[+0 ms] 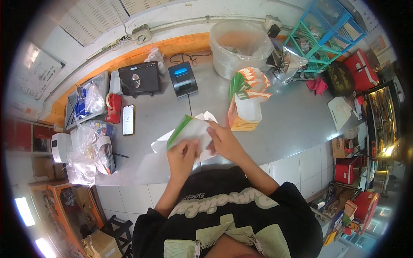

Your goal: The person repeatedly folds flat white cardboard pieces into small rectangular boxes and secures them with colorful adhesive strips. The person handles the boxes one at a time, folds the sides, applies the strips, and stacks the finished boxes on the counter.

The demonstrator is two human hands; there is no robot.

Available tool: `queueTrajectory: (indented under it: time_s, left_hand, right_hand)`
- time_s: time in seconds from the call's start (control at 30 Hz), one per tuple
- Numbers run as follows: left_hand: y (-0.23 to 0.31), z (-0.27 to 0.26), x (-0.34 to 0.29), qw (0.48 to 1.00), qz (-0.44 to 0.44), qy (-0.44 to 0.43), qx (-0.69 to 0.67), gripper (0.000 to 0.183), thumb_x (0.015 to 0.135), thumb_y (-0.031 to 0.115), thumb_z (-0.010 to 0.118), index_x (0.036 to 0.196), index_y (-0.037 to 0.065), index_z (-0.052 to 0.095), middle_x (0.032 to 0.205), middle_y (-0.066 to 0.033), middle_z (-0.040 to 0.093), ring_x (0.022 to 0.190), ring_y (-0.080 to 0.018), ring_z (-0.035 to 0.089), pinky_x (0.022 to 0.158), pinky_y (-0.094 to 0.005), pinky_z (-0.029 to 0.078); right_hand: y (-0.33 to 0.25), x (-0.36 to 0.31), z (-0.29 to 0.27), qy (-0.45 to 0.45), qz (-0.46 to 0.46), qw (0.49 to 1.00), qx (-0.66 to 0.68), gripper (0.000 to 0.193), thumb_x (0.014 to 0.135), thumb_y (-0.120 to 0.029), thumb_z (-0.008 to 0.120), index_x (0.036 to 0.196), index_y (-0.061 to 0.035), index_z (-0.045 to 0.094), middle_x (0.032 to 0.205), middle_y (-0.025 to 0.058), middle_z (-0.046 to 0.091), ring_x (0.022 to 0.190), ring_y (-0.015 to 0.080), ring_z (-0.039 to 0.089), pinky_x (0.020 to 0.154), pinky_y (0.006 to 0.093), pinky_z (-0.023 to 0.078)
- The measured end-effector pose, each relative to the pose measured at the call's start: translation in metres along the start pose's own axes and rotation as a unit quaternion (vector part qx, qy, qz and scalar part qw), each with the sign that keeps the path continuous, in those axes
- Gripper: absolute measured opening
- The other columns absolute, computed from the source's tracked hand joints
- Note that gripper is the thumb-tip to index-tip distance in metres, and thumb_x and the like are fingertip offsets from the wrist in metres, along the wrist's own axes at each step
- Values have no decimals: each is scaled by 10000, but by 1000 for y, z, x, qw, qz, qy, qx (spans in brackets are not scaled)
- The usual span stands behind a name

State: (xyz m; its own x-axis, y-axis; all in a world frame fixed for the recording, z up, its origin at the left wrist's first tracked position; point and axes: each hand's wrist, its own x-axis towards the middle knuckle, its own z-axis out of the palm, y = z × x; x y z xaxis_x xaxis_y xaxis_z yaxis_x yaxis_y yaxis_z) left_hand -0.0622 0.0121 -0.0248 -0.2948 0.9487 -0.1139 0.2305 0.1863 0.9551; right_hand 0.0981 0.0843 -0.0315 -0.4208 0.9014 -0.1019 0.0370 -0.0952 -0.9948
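Above the near part of the metal table, a white paper carton blank (197, 128) with a green edge is between my hands. My left hand (183, 155) is closed on its lower left side, fingers curled in. At its right edge, my right hand (224, 142) pinches the paper between thumb and fingers. White flaps (161, 143) stick out to the left beneath it; whether they belong to the same piece I cannot tell. Just right of my right hand stands a nested stack of orange, white and green paper cartons (248, 108).
Along the back stand a black tablet-like device (139, 78), a receipt printer (183, 80) and a large clear plastic tub (239, 51). A phone (128, 120), a red tape dispenser (113, 108) and plastic bags (81, 150) lie left. A white cutting board (339, 112) is far right.
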Motion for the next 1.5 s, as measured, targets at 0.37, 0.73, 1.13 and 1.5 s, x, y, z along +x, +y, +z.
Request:
queueTrajectory:
  time_s: [0.37, 0.73, 1.13, 1.5]
  left_hand:
    - [-47, 6, 28, 983, -45, 126, -126, 315, 1037, 200, 498, 1095, -79, 632, 936, -112, 677, 827, -167, 615, 715, -324, 487]
    - [-34, -31, -18, 953, 175, -161, 190, 260, 901, 47, 629, 1128, 2, 512, 951, -185, 674, 852, -405, 630, 743, -453, 516]
    - [-11, -69, 32, 950, -85, -288, -89, 102, 984, 83, 628, 1000, -17, 640, 998, -105, 744, 862, -81, 649, 784, -229, 518]
    - [9, -18, 11, 980, 105, -121, 118, 142, 885, 88, 706, 1000, 14, 668, 915, -125, 741, 824, -239, 717, 726, -312, 539]
  right_hand:
    - [55, -36, 46, -405, 150, 900, -54, 464, 1056, -352, 383, 959, 9, 658, 794, 118, 660, 627, 167, 615, 584, 308, 498]
    - [-7, -10, -25, -211, -104, 890, -391, 412, 803, -150, 757, 1181, -71, 612, 1099, 84, 599, 1110, 298, 558, 990, 435, 398]
    - [-27, -17, -2, -154, -224, 837, -474, 113, 880, -134, 654, 983, -95, 680, 964, 80, 586, 798, 260, 631, 664, 383, 516]
    - [-15, -11, -1, -53, -206, 871, -443, 198, 889, -220, 692, 990, -77, 598, 860, 71, 602, 783, 287, 632, 641, 400, 495]
